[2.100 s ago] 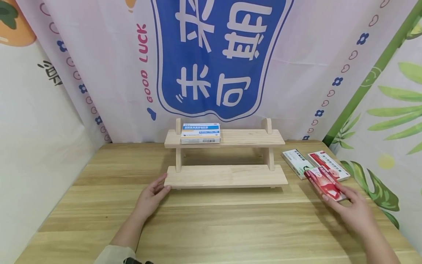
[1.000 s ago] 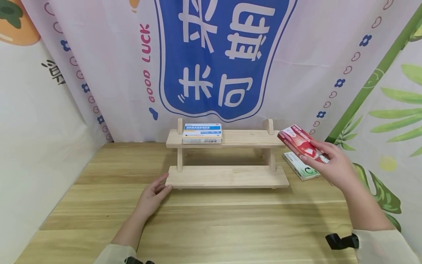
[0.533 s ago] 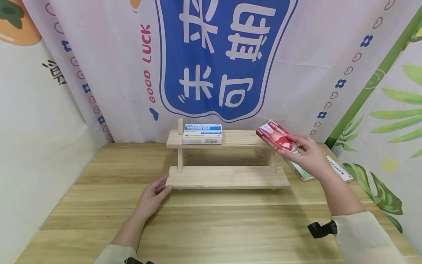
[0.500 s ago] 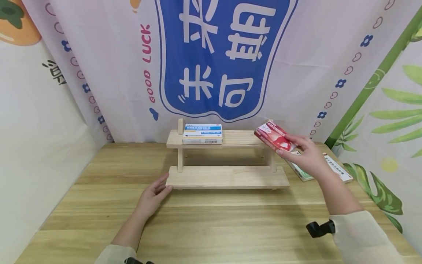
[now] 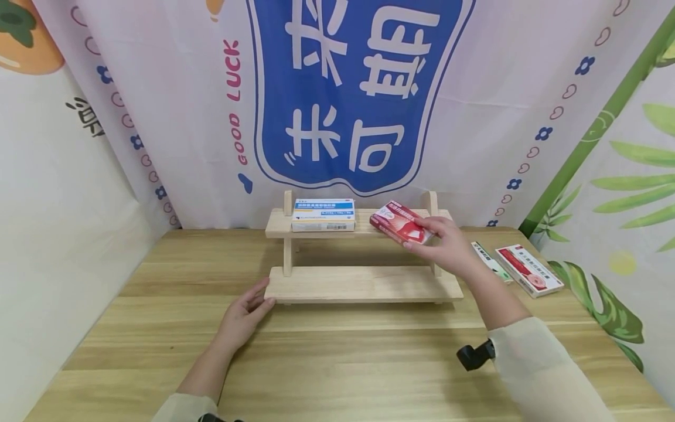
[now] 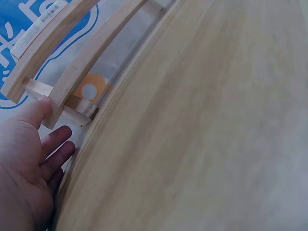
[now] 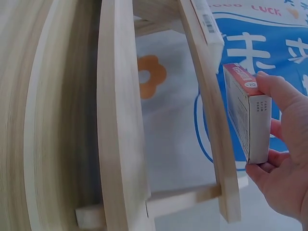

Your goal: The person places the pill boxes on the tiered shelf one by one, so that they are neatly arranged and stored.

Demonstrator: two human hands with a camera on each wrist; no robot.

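Beyond both hands hangs a printed cloth (image 5: 174, 105) with a large blue panel, and beneath them spreads a wood-grain table (image 5: 337, 363). Between the hands stands a two-tier wooden stand (image 5: 287, 256). The left hand (image 5: 239, 316) rests its thumb against the near end of the stand's lower plank (image 5: 364, 284), its other fingers relaxed and slightly apart. The right hand (image 5: 448, 246) pinches a red box (image 5: 401, 223) between thumb and fingers, tilted, just above the upper plank (image 5: 362, 226). Left of that hand, on the same plank, lies a blue-and-white box (image 5: 323, 215). To its right, on the table, lie a white-and-red box (image 5: 529, 271) and, nearer the hand, a partly hidden green-and-white box (image 5: 491, 262). Below the hand, a small black device (image 5: 476, 356) juts from the cuff.
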